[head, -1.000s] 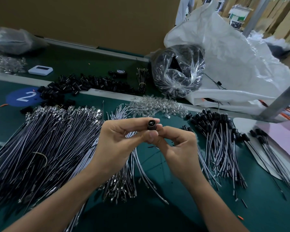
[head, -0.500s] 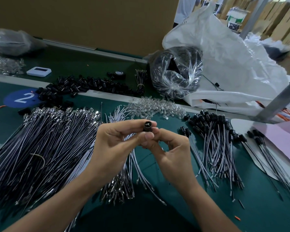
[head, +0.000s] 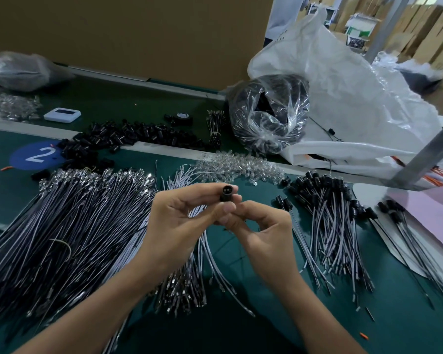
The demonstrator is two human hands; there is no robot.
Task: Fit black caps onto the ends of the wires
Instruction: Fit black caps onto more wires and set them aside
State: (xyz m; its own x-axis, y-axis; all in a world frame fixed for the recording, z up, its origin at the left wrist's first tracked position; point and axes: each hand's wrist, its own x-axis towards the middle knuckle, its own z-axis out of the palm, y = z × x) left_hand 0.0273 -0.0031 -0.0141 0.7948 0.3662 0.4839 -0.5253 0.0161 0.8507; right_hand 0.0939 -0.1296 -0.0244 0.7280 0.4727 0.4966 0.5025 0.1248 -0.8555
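Surface: a green bench top (head: 368, 315); a brown board (head: 138, 34) stands behind it
Cap: the black cap (head: 226, 192) is held up above the bench, mid-frame, one end turned toward the camera; two small pale squares show in that end
Left hand: the left hand (head: 179, 226) pinches the cap, forefinger over it and thumb under it; the other fingers curl loosely
Right hand: the right hand (head: 264, 233) sits just right of and below the cap; its fingers (head: 256, 209) are curled in toward the cap's lower side; whether they pinch a wire, I cannot tell
Left of the cap: a broad heap of bare wires (head: 69, 226) with metal terminals
Below the cap: a smaller bunch of pale wires (head: 205, 251) under the hands
Right of the cap: capped wires (head: 330, 221) fanned out; a pink sheet (head: 432, 213) further right
Beyond the cap: a pile of clear parts (head: 238, 167); further back a clear bag (head: 269, 113) and a white sack (head: 356, 98)
Beyond and left of the cap: loose black caps (head: 138, 134); a blue disc (head: 36, 155) marked 2
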